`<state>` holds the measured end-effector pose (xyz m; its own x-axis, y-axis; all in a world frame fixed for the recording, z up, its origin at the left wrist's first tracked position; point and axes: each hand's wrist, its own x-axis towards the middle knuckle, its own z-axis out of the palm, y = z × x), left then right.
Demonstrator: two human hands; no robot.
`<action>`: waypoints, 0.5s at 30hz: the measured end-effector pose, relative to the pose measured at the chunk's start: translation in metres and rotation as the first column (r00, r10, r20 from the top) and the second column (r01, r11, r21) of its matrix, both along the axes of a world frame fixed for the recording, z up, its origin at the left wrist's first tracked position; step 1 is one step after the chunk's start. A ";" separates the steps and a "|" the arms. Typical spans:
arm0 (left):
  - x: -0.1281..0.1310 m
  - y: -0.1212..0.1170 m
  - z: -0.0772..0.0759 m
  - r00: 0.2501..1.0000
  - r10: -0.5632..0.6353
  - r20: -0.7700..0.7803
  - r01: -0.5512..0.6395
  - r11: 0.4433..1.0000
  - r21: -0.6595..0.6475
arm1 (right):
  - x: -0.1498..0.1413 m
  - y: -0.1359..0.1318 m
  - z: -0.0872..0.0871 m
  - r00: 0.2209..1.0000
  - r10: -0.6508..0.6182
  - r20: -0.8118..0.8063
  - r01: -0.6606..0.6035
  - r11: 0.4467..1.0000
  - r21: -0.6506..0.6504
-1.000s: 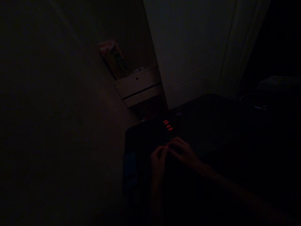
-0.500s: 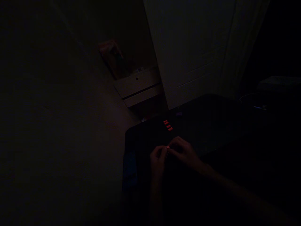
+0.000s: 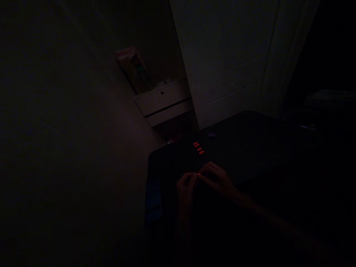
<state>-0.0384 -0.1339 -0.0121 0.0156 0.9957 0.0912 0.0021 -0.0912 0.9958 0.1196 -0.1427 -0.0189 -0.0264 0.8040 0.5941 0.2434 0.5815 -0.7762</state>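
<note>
The view is very dark. My left hand (image 3: 186,184) and my right hand (image 3: 216,177) meet fingertip to fingertip above a dark tabletop (image 3: 236,148). Between the pinched fingers shows a small orange-red piece (image 3: 199,174), mostly covered; its kind is too dim to make out. Both hands appear closed on it. Just beyond them, several similar small orange-red pieces (image 3: 199,149) lie in a short slanting row on the table.
A small purple block (image 3: 211,135) lies near the table's far edge. At the left edge is a dark blue flat object (image 3: 154,200). Behind stand a pale drawer unit (image 3: 167,98) and a large light panel (image 3: 225,66). A thin cable (image 3: 294,112) curves at the right.
The hands stay almost in place, fingers shifting slightly around the small orange-red piece, of which a little less shows now. The row of pieces has not moved.
</note>
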 end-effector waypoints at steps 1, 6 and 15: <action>0.000 0.000 0.000 1.000 0.001 0.004 -0.001 1.000 -0.003 | 0.000 0.000 0.000 1.000 0.001 -0.001 -0.001 1.000 0.003; -0.001 0.000 -0.001 1.000 0.000 0.025 0.000 1.000 -0.015 | 0.000 0.000 0.001 1.000 0.012 0.015 -0.013 1.000 0.013; -0.001 0.003 -0.001 0.997 -0.012 0.081 0.014 0.999 -0.032 | 0.002 -0.003 0.006 0.999 0.040 -0.008 -0.040 0.999 -0.018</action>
<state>-0.0397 -0.1311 -0.0127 0.0225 0.9979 0.0600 -0.0797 -0.0580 0.9951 0.1214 -0.1457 -0.0125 -0.0541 0.8132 0.5794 0.2139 0.5763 -0.7888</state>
